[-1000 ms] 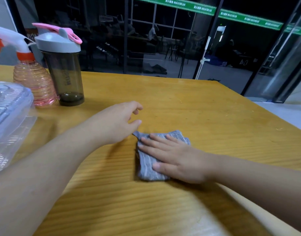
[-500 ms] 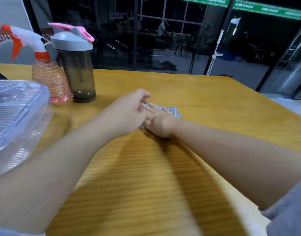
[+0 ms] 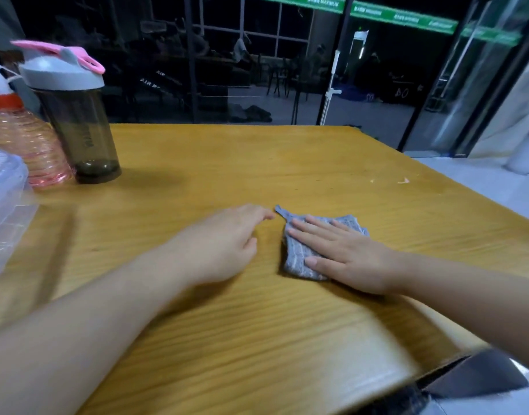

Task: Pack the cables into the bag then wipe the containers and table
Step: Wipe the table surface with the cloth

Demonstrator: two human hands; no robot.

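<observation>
Wiping the table (image 3: 287, 163) looks like the step in hand: the right hand (image 3: 344, 256) lies flat, fingers straight, pressing one folded grey cloth (image 3: 299, 262) onto the wood. The left hand (image 3: 224, 244) rests just left of the cloth, loosely curled and holding nothing, its fingertips near the cloth's far corner. The next move probably calls for steady downward pressure and a sweep across unwiped wood. Well left of the cloth stand one dark shaker bottle (image 3: 77, 121), one pink spray bottle (image 3: 23, 139) and one clear plastic container (image 3: 6, 211); no cables or bag show.
</observation>
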